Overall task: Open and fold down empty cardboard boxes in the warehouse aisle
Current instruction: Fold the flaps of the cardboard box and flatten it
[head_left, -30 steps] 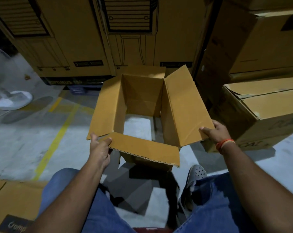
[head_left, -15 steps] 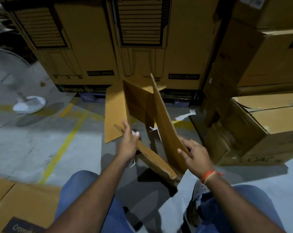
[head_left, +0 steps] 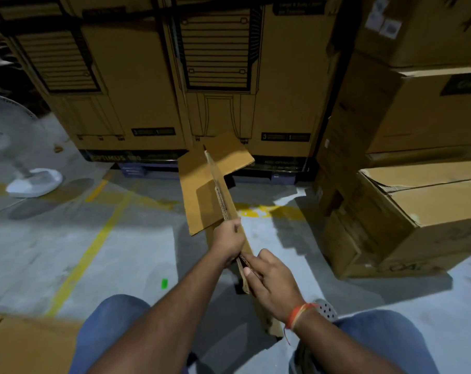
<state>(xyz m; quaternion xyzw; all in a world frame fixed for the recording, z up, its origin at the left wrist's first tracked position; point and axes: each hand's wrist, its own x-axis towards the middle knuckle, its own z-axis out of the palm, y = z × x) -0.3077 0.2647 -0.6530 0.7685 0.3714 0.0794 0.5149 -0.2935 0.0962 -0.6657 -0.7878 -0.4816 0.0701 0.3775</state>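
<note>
Both hands pinch the collapsed box point(head_left: 223, 190) edge-on: right hand point(head_left: 273, 282) nearest, left hand point(head_left: 229, 242) just beyond. I judge the flattening step nearly complete. Far flaps splay against the stacked cartons point(head_left: 137, 85). Next, I would press the panels flat and lay them on the floor point(head_left: 121, 252).

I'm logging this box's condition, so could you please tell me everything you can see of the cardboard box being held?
The cardboard box is plain brown corrugated board, collapsed nearly flat and held on edge above the concrete floor, its fluted edge facing the camera. Flaps splay out at the far end, toward the stacked cartons. The left hand grips the near edge from the left; the right hand pinches it lower down, fingers on the board. Its lowest corner looks crumpled.
</note>
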